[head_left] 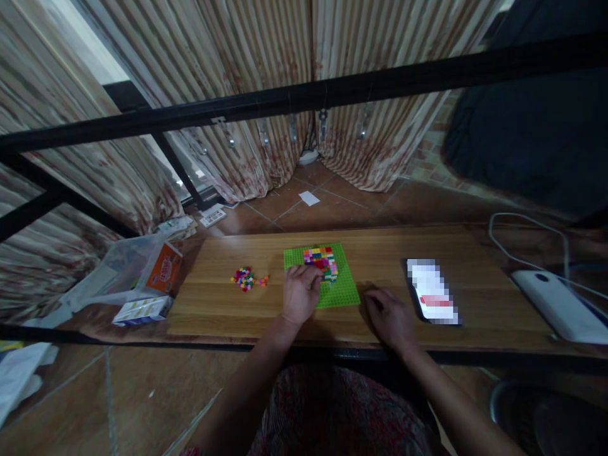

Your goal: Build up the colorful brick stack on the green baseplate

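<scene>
The little bricks sat on the green board — likely light and hard, best pinched by their sides. The left hand had bent fingers near them, the right hand curled beside the board — I couldn't tell if either held one.

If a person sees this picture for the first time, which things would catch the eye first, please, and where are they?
Probably the bright green baseplate near the middle of the wooden table, with colourful bricks on it and the left hand over its left part. Next, the small pile of loose bricks to its left, and the phone with its lit, pixelated screen, to the right of the right hand.
</scene>
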